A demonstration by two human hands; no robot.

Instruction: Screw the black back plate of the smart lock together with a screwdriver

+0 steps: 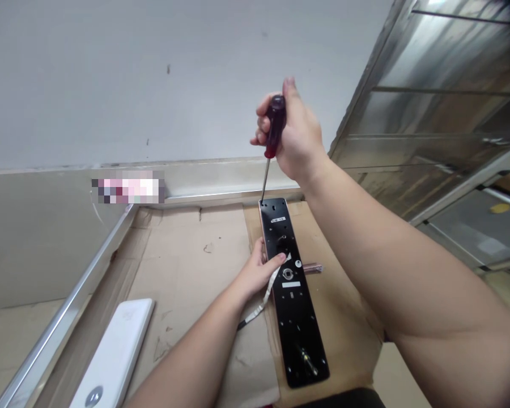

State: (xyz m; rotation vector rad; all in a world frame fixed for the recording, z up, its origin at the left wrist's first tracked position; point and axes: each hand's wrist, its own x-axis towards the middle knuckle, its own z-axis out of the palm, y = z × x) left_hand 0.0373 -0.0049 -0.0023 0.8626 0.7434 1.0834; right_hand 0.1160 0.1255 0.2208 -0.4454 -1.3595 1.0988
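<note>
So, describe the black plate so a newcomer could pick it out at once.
On the cardboard sheet, find the long black plate running away from you. Unlike the white panel to its left, it is pierced with holes, and the tip of the screwdriver touches its far end.

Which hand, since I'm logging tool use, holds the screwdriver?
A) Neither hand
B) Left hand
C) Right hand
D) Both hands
C: the right hand wraps the dark red grip of the screwdriver, while the left hand holds the black plate.
</note>
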